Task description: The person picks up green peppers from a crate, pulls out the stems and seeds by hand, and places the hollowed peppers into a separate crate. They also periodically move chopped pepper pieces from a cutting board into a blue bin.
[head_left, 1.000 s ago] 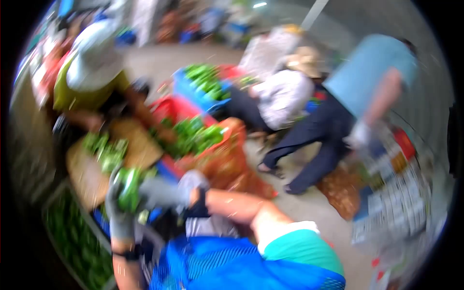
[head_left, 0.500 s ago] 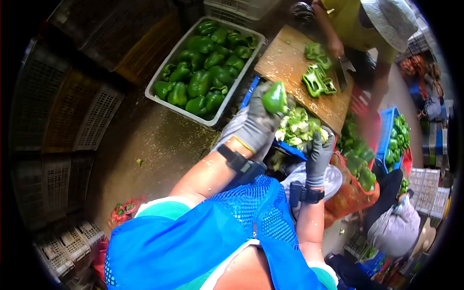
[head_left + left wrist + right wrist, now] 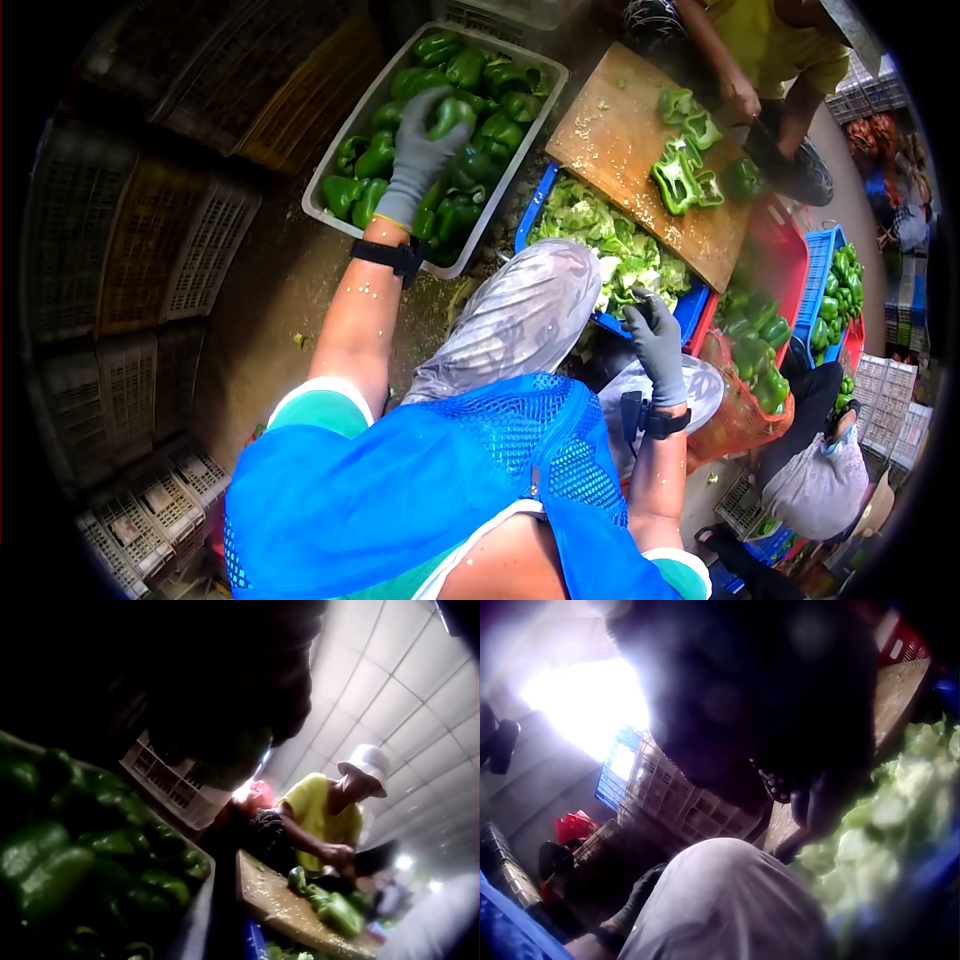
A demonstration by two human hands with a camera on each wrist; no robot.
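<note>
In the head view, my gloved left hand (image 3: 425, 150) reaches into a grey-white crate (image 3: 312, 200) of green bell peppers. Its fingers curl round one bell pepper (image 3: 452, 117) on top of the pile. The left wrist view shows that hand as a dark shape, beside peppers (image 3: 45, 859) in the crate. My gloved right hand (image 3: 657, 350) hovers at the near edge of a blue tray (image 3: 528, 215), fingers loosely bent. Pale green pepper cores and scraps (image 3: 610, 225) fill the tray. The right wrist view has the hand in deep shadow beside these scraps (image 3: 885, 825).
A wooden board (image 3: 610, 130) with cut pepper pieces (image 3: 678, 180) lies across the tray's far side. Behind it a person in yellow (image 3: 780, 50) holds a knife (image 3: 375, 857). An orange net bag (image 3: 735, 425) of peppers stands right; stacked crates (image 3: 130, 240) line the left.
The head view has swung from the room down to the work. My left hand, with a pepper in it half a second ago, has moved left into the crate; my right hand has shifted slightly nearer.
</note>
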